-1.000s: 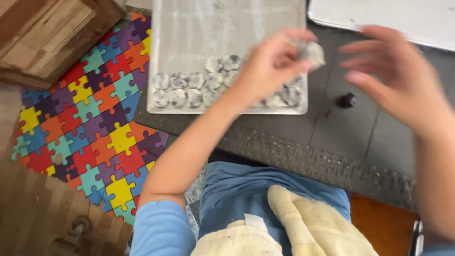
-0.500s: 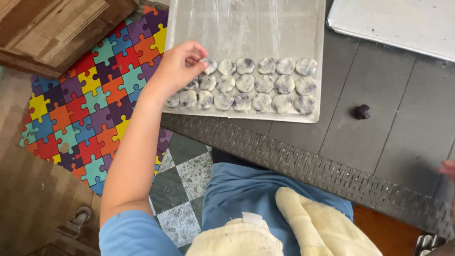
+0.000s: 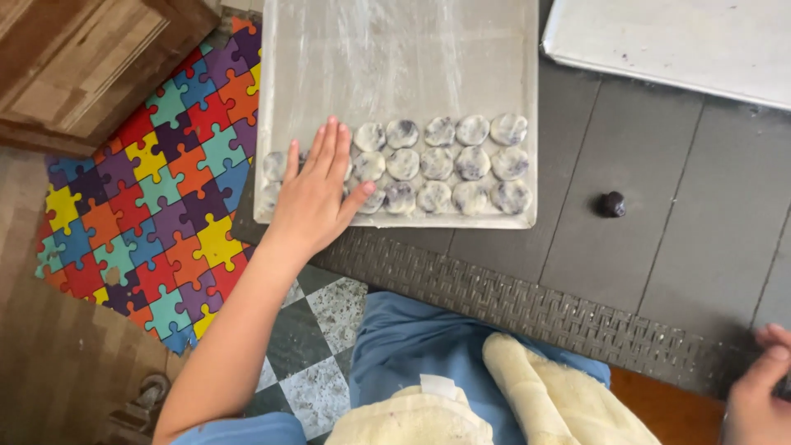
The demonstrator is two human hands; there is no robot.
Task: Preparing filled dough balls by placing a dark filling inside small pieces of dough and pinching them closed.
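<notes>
The left hand [image 3: 317,194] lies flat with its fingers stretched out and a little apart, pressing on the dough rounds [image 3: 445,169] at the left end of the floury tray [image 3: 395,58]. It grips nothing — the palm just rests on top. The rounds are pale with dark purple spots, and they sit in three rows along the near edge of the tray. The rows run left to right, so the rest of the rounds lie to the right of this hand, and some are hidden under it.

The right hand [image 3: 762,395] is far off at the bottom right corner, at the near edge of the tabletop [image 3: 659,247]. Only some of it shows, so I cannot tell if it is open or closed. The left hand is much nearer to the rounds.

A small dark ball [image 3: 611,203] sits alone on the grey tabletop, well apart from the tray, between the tray and the right hand. A second white tray [image 3: 684,41] lies at the top right.

On the floor there is a bright puzzle mat [image 3: 156,181], checkered tiles [image 3: 317,346] and a wooden piece [image 3: 82,58]. A cream cloth [image 3: 527,400] lies on the person's lap.
</notes>
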